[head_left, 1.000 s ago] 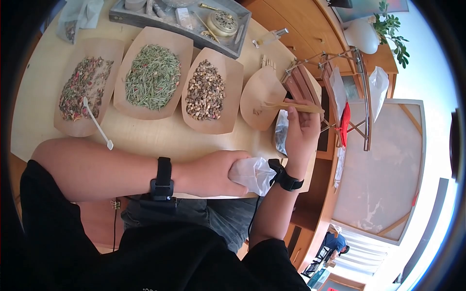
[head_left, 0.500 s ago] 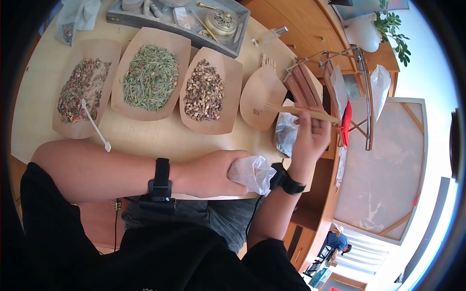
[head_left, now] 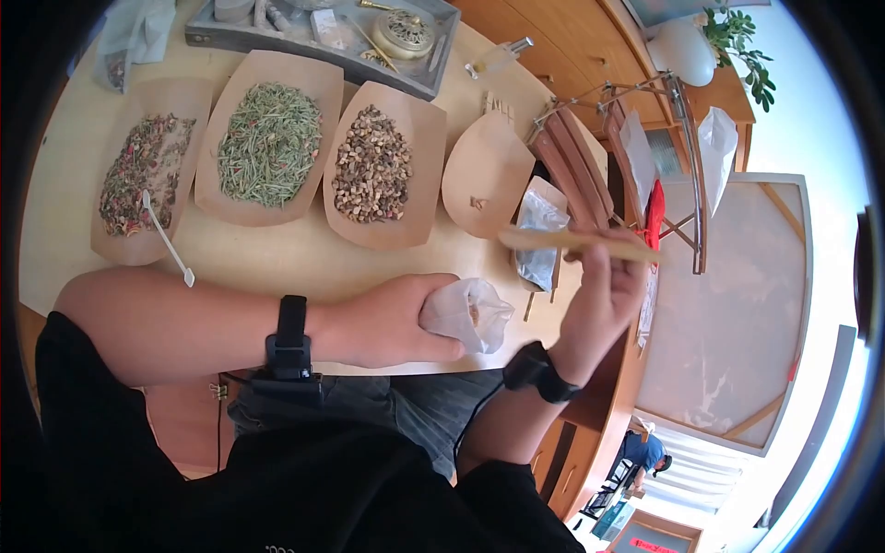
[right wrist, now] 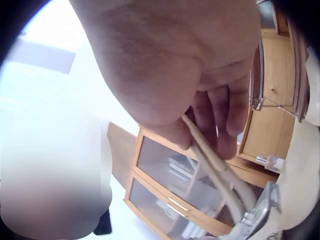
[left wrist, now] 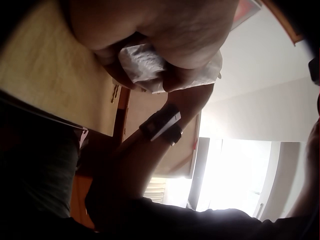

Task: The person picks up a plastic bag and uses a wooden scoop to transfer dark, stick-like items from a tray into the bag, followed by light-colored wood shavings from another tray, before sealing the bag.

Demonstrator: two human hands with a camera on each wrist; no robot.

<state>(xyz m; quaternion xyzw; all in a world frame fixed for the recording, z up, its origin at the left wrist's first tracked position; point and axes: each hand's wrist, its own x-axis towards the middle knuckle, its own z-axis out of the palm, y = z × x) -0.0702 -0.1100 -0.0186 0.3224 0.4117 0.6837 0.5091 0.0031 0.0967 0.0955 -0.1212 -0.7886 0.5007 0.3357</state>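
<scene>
My left hand (head_left: 387,318) grips a white translucent pouch (head_left: 489,313) near the table's front edge, its mouth gaping and something brownish inside. In the left wrist view the pouch (left wrist: 145,62) bulges between thumb and fingers. My right hand (head_left: 604,290) pinches wooden tweezers (head_left: 567,241), whose tips overlap a silver foil bag (head_left: 542,217) in the head view. The right wrist view shows both tweezer arms (right wrist: 217,167) reaching toward the foil bag (right wrist: 260,212). Just beyond lies a paper tray (head_left: 475,166) with a few small brown bits (head_left: 479,203).
Three paper trays stand leftward: brown chunks (head_left: 373,170), green dried leaves (head_left: 269,143) and mixed dried petals (head_left: 138,170) with a small white spoon (head_left: 168,238). Behind them is a grey wooden tray (head_left: 277,39) with a brass burner (head_left: 404,35). A wooden rack (head_left: 576,166) stands at right.
My right hand and the tweezers have moved from the tray of small bits rightward and nearer to me, over the foil bag. The left hand keeps the pouch, its mouth now more visible.
</scene>
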